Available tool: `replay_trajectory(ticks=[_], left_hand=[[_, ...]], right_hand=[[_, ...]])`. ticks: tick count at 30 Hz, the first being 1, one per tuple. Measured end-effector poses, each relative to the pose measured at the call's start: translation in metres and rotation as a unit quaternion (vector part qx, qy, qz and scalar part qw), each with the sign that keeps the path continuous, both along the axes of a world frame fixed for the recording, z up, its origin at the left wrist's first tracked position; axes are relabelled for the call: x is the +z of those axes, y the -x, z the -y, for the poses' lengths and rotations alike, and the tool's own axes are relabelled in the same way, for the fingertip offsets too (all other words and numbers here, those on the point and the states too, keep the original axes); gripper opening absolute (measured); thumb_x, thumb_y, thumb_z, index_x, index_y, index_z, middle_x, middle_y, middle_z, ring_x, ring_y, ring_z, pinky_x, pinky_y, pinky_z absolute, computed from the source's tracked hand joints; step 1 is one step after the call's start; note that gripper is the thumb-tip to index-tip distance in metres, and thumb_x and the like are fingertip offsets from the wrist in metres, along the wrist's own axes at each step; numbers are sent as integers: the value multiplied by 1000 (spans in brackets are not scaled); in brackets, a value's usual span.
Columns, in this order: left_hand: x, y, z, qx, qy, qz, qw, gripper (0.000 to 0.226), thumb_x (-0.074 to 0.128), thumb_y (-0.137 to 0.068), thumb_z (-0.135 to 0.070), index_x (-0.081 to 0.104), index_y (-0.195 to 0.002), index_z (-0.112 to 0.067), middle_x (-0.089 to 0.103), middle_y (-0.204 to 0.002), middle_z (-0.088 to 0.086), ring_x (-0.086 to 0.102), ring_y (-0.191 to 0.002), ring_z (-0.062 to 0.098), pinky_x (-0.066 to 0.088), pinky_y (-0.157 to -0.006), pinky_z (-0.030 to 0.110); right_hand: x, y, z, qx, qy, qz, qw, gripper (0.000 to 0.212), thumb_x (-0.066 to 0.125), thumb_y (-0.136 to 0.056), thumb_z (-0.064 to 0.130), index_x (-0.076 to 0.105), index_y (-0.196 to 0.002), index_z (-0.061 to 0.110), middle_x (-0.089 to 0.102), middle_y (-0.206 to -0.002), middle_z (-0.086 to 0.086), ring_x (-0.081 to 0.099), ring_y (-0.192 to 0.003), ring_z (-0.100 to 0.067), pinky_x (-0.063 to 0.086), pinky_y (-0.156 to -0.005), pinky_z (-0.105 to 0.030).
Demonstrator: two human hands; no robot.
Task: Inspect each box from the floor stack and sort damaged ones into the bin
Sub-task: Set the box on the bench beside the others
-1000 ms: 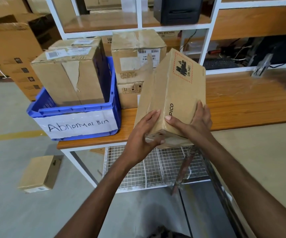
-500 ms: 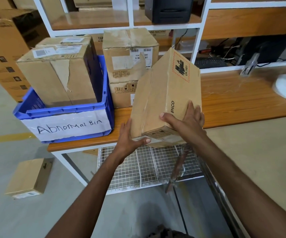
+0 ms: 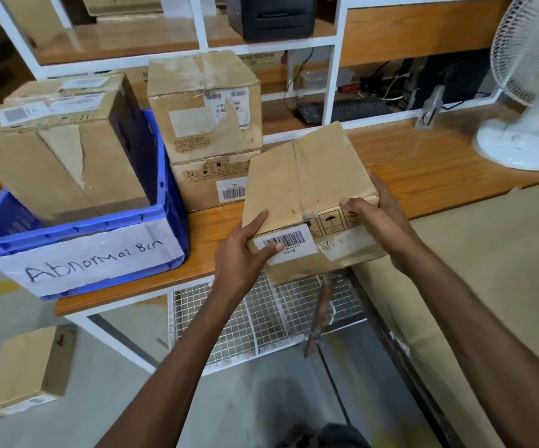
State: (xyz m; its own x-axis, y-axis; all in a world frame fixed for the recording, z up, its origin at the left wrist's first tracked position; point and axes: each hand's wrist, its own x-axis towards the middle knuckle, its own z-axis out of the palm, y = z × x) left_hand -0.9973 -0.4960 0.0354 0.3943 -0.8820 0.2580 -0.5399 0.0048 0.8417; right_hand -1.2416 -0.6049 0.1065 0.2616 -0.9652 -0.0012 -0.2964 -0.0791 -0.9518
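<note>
Since the earlier frames the held box (image 3: 306, 189) had been turned: its printed side no longer faced the camera, and a taped seam lay on top with a barcode label on the near side.

At the far left a small box (image 3: 25, 370) lay on the floor. Above it, the blue bin (image 3: 171, 189) marked "Abnormal Bin" sat on the left end of the table (image 3: 423, 163), its corner jutting past the edge, and held a torn carton (image 3: 58, 150) with a second one behind it. Just beside the bin stood two stacked cartons (image 3: 206, 124), the upper one scuffed and torn at its label.

The held box hung in front of that stack, over the table's front edge; whether it touched the tabletop could not be told. The left hand (image 3: 245, 253) gripped its near left corner, thumb up on the top face and a fingertip curled onto the barcode label. The right hand (image 3: 378, 221) clasped the near right corner, thumb hooked over the top edge and the fingers wrapped round the far side.

A wire mesh shelf (image 3: 261, 318) showed under the table. At the far right a white fan (image 3: 533, 92) stood on the tabletop.
</note>
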Motion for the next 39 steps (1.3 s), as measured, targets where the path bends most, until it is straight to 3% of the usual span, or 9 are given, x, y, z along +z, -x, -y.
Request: replay_trajectory(ticks=[6, 11, 14, 20, 25, 30, 33, 36, 39], left_hand=[[4, 31, 14, -27, 46, 35, 998, 62, 81, -92, -29, 58, -150, -29, 48, -151, -15, 63, -127, 12, 61, -95, 39], [-4, 52, 36, -31, 53, 51, 997, 58, 81, -93, -27, 59, -146, -35, 67, -132, -5, 66, -82, 2, 59, -71, 26], [-12, 70, 49, -34, 60, 38, 997, 57, 80, -94, -27, 58, -143, -44, 59, -150, 4, 72, -89, 1, 63, -79, 28], [-23, 95, 73, -18, 61, 64, 996, 46, 75, -99, -30, 61, -141, -42, 43, -159, 11, 54, -88, -32, 48, -81, -1], [-18, 93, 96, -12, 61, 81, 995, 46, 73, -99, -24, 61, -141, -38, 44, -158, 12, 54, -103, -32, 51, -82, 3], [-12, 67, 123, -12, 32, 109, 993, 46, 69, -103, -24, 60, -147, -32, 51, -155, 12, 40, -121, -34, 49, -98, 7], [-11, 46, 138, 2, 26, 100, 995, 45, 68, -104, -31, 59, -147, -36, 64, -144, 1, 63, -127, 1, 60, -96, 31], [-6, 27, 156, 37, -6, 157, 987, 46, 67, -104, -36, 58, -149, -35, 78, -95, -11, 72, -82, 3, 56, -67, 29], [0, 5, 179, 55, -50, 269, 960, 52, 61, -105, -43, 50, -155, -36, 79, -88, 1, 73, -72, 21, 57, -60, 39]], right_hand=[[-20, 21, 26, -60, -9, 99, 993, 72, 79, -91, 36, 45, -154, 34, 67, -130, 15, 63, -120, -8, 49, -96, -33], [-37, 34, 70, -100, -22, 148, 984, 64, 82, -82, 33, 56, -139, 23, 72, -121, 4, 69, -109, -13, 52, -82, -27], [-48, 41, 97, -123, -18, 157, 980, 51, 78, -76, 32, 62, -125, 26, 72, -113, 5, 69, -102, -12, 51, -76, -22], [-80, 44, 132, -193, 30, 136, 971, 44, 74, -84, 25, 62, -125, 18, 68, -107, 13, 65, -98, -9, 51, -76, -26], [-88, 32, 143, -251, 71, 144, 955, 47, 69, -82, 28, 58, -127, 18, 65, -104, 13, 59, -85, 12, 44, -61, -10], [-93, 10, 165, -239, 68, 154, 956, 54, 68, -82, 35, 52, -131, 18, 65, -109, 5, 62, -90, 2, 46, -57, -11], [-99, -1, 186, -160, 64, 138, 975, 67, 70, -85, 43, 44, -140, 16, 63, -119, 2, 67, -99, -9, 53, -65, -17], [-108, -9, 204, -83, 54, 116, 988, 86, 74, -84, 60, 32, -150, 22, 51, -141, -6, 59, -123, -20, 61, -89, -39], [-110, -22, 219, -80, 124, -22, 989, 80, 64, -91, 69, 35, -152, 27, 31, -154, -7, 37, -140, -27, 45, -109, -47]])
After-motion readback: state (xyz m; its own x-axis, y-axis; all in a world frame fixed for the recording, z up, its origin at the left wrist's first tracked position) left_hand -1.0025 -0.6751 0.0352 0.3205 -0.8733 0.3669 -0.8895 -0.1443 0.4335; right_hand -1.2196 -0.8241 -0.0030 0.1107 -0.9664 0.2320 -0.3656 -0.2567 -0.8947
